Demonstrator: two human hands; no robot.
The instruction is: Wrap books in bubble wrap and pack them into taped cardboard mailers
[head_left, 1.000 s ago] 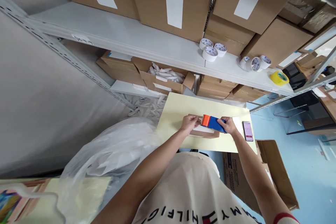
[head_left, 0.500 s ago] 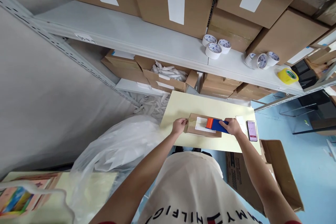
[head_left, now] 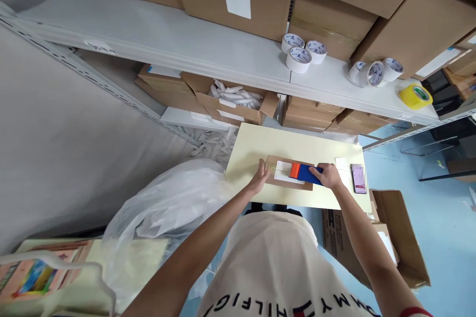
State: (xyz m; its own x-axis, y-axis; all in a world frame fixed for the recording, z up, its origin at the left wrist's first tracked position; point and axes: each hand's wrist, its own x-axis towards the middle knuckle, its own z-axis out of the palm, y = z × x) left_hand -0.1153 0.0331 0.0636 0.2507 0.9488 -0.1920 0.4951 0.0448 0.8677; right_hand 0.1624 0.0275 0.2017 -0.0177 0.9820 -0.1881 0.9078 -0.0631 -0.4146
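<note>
The right hand [head_left: 327,176] has its grip closed round the blue handle of a dispenser [head_left: 302,173], whose orange nose points left, away from the palm. The tool rests on top of a flat brown parcel [head_left: 288,185] and crosses the right part of a white label [head_left: 283,172] stuck to it, so the parcel lies directly under that grip and reaches out to its left. At the parcel's far left end sits the left hand [head_left: 261,179], fingers on the cardboard edge – whether its grip clasps the edge or merely presses on it, I cannot tell. The parcel lies near the front edge of a pale yellow tabletop [head_left: 256,146], about midway along it. Just right of the right hand lies a phone [head_left: 359,179] (its screen is blurred). Above, a white shelf [head_left: 167,44] carries tape rolls [head_left: 302,54] and, further right, a yellow roll [head_left: 415,95]. A plastic bag [head_left: 167,208] bulges to the left of the tabletop – and an open carton [head_left: 397,237] stands on the floor to its right.
</note>
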